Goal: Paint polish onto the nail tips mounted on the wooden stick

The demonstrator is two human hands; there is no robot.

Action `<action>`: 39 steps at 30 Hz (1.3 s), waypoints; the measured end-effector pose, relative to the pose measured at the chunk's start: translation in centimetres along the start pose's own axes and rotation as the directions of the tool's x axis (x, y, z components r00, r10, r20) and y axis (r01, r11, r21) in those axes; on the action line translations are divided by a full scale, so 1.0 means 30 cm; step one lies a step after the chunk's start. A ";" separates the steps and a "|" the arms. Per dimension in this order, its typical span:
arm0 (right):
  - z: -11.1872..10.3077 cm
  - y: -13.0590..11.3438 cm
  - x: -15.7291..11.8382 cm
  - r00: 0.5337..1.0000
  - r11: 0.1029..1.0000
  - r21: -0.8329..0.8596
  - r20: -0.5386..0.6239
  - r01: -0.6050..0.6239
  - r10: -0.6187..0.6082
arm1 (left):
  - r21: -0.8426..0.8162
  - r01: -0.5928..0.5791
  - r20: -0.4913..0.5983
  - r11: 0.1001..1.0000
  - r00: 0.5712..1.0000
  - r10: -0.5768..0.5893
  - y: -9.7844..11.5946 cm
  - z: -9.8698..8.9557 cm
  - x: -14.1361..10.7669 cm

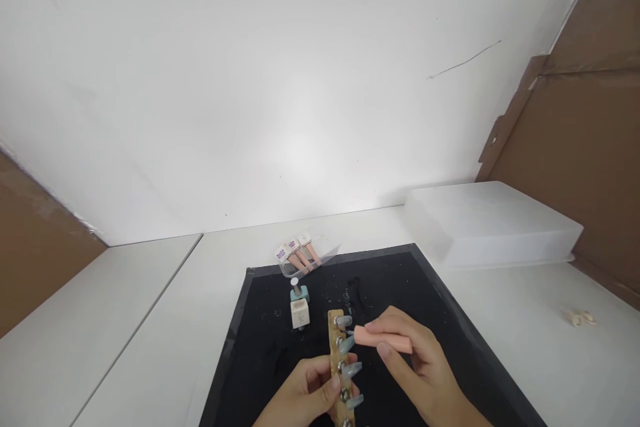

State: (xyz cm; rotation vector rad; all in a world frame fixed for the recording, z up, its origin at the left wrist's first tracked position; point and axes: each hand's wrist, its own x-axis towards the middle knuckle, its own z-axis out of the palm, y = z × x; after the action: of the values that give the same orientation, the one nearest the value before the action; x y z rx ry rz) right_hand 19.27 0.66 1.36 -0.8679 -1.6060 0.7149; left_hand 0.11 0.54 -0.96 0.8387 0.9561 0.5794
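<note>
My left hand (306, 395) grips the lower part of a wooden nail-tip stand (334, 337), fingers wrapped round it. Grey-blue false nails (352, 369) stick out to the right from the stand's round metal mounts. In my right hand (423, 363) is a nail polish brush (384, 340), pinched by its peach handle. The brush's tip points left, close to the second false nail (347, 345) from the top; whether it touches cannot be made out. A white square polish bottle (300, 315) lies left of the stand, beside a teal bottle (300, 292) with a silver cap.
A black mat (280, 360) lies under the work on the white table (165, 320). At its far edge, a clear tray (331, 255) holds several polish bottles (300, 257) with peach handles. A translucent white box (500, 227) and small beige bits (579, 317) are to the right.
</note>
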 end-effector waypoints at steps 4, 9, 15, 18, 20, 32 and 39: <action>0.000 -0.002 0.005 1.000 1.000 -0.027 0.019 0.003 -0.003 | -0.002 0.007 -0.002 1.000 1.000 -0.007 -0.005 -0.002 -0.001; 0.009 0.001 0.003 0.997 0.996 -0.079 -0.066 -0.038 0.033 | 0.021 0.003 -0.011 1.000 1.000 -0.003 -0.004 -0.003 -0.011; 0.013 0.011 -0.008 0.985 0.996 -0.062 -0.163 -0.068 0.057 | 0.005 0.003 -0.008 1.000 1.000 -0.003 0.004 -0.005 -0.025; 0.013 0.008 -0.008 0.983 0.997 -0.043 -0.173 -0.064 0.055 | -0.010 0.006 -0.009 1.000 1.000 -0.006 0.002 -0.007 -0.025; 0.013 0.007 -0.007 0.985 0.997 -0.044 -0.167 -0.060 0.052 | -0.010 0.012 -0.015 1.000 1.000 -0.013 0.000 -0.009 -0.022; 0.015 0.008 -0.007 0.986 0.998 -0.051 -0.165 -0.036 0.027 | 0.027 0.040 -0.055 0.999 0.998 -0.039 -0.017 -0.025 -0.001; 0.014 0.011 -0.010 0.988 0.998 -0.056 -0.154 -0.023 0.015 | 0.082 0.004 -0.008 0.997 1.000 -0.003 -0.023 -0.029 0.010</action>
State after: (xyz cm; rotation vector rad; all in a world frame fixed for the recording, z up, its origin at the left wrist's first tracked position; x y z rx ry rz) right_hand 18.94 0.59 0.86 -0.9582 -1.4887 0.6027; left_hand -0.48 0.70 -1.95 0.9078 0.9939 0.5440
